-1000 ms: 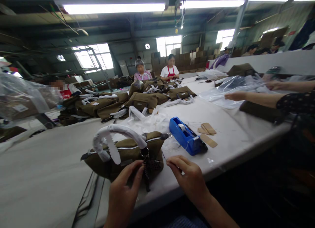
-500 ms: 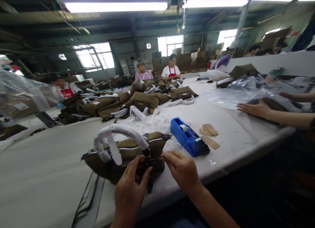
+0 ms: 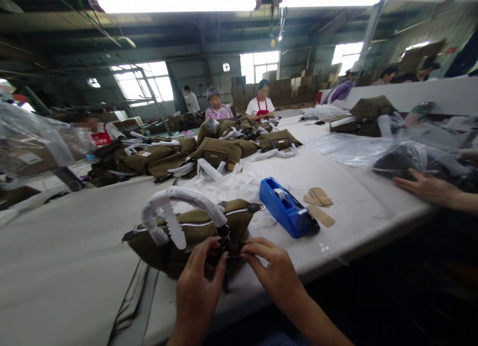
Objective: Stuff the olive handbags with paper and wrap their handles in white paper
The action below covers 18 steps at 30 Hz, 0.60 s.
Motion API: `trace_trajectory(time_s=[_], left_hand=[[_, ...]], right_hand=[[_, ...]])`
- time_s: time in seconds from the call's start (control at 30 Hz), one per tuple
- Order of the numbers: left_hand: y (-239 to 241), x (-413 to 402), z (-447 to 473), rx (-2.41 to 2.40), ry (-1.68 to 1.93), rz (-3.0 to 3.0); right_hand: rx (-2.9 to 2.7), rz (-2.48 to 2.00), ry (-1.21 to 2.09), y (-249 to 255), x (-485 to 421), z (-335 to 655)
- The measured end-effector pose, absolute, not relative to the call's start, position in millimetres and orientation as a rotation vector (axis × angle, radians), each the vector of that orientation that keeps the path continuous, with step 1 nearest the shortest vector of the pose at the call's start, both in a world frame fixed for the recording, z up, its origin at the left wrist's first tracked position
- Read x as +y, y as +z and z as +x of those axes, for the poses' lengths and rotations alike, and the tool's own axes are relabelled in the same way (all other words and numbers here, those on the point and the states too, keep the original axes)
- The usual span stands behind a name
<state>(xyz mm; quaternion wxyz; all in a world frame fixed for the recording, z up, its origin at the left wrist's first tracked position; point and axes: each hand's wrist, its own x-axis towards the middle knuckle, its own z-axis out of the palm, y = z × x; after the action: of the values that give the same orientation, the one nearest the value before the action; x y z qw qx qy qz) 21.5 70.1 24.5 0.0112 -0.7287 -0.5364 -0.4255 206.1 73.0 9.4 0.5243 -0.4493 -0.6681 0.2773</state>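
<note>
Pinching with both hands, you have your left hand (image 3: 197,286) and your right hand (image 3: 272,271) closed fingertip to fingertip on the dark fitting (image 3: 228,245) that hangs from the front of the olive bag (image 3: 175,239). The fingers of each hand are curled in, thumbs forward, with no gap showing between them and the fitting; how much of it each hand really grips is hidden by your knuckles. The bag lies on its side close to the near edge of the tabletop (image 3: 56,266), its long axis running left to right along that edge, the zipper (image 3: 203,221) on top and the white-wrapped handle (image 3: 182,199) arching above it. The fitting sits toward the bag's right end, so the bulk of the bag stretches away to the left of your left hand, while your right hand comes in from the open right side; both are equally near the fitting. A dark strap (image 3: 130,306) trails off the near edge below the bag. Just beyond your right hand, apart from the bag, stands a blue tape dispenser (image 3: 286,206), with tan card tags (image 3: 317,201) beside it. Further toward the far edge lies a pile of olive bags (image 3: 218,151), and at the right edge a co-worker's hand (image 3: 423,186) rests by clear plastic wrapping (image 3: 347,147).
</note>
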Motion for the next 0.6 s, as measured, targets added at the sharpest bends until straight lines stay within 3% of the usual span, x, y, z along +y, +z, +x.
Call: trace_trajectory(time_s=[0.4, 0.6], left_hand=[[29.6, 61.1, 21.8, -1.911, -1.643, -2.388], [25.3, 61.7, 28.1, -2.109, -1.954, -2.409]], right_hand=[[-1.467, -0.949, 1.068, 16.1, 66.2, 210.2], [-1.518, -0.996, 0.794, 15.1, 69.5, 212.7]])
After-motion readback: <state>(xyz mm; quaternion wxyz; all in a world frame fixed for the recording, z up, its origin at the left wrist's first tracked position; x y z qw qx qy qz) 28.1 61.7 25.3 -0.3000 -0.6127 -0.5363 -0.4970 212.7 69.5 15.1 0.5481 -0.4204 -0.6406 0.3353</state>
